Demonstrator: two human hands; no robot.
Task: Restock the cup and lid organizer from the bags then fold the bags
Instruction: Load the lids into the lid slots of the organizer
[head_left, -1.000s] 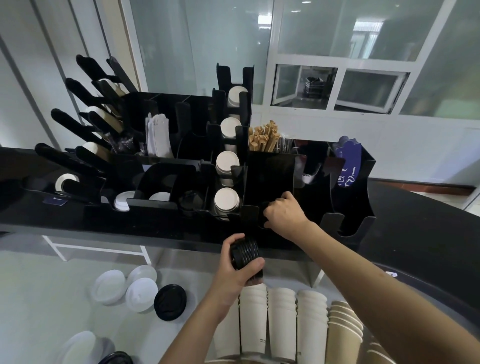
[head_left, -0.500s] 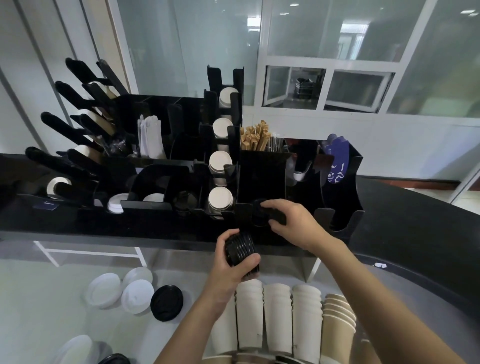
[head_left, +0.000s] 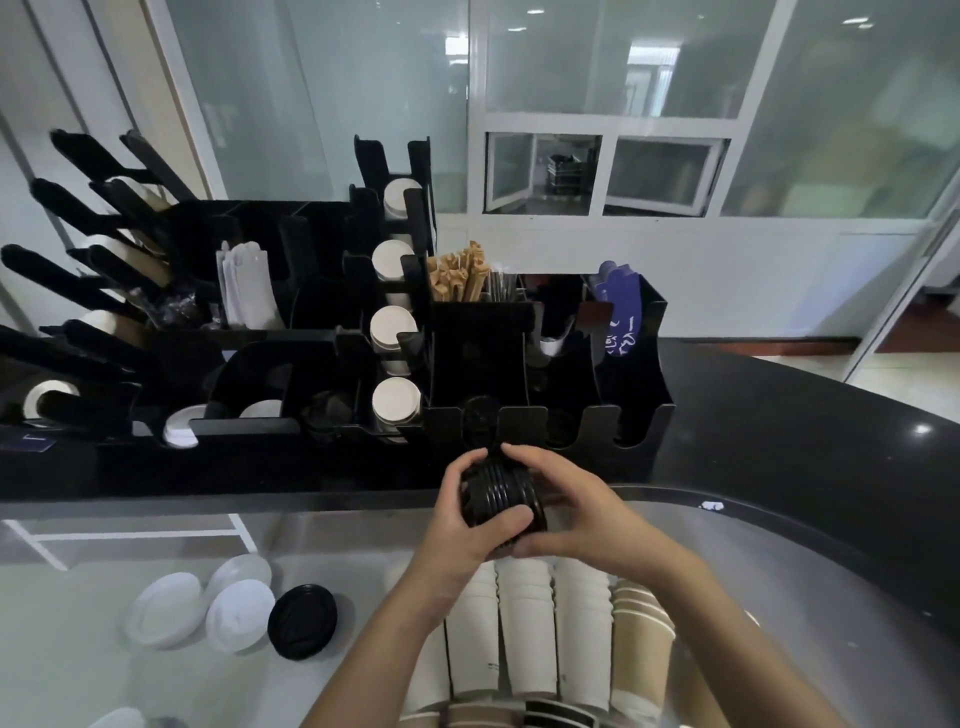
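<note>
On the near left of the table (head_left: 78, 649) lie two white lids (head_left: 208, 613) and one black lid (head_left: 302, 621). The left hand (head_left: 462, 525) grips the stack of black lids (head_left: 501, 501), just as before. The right hand (head_left: 566, 512), a moment ago reaching into the organizer (head_left: 519, 364) slot where a black lid now stands, has come back and curls around the stack. Likely it is taking the next lid to load.
</note>
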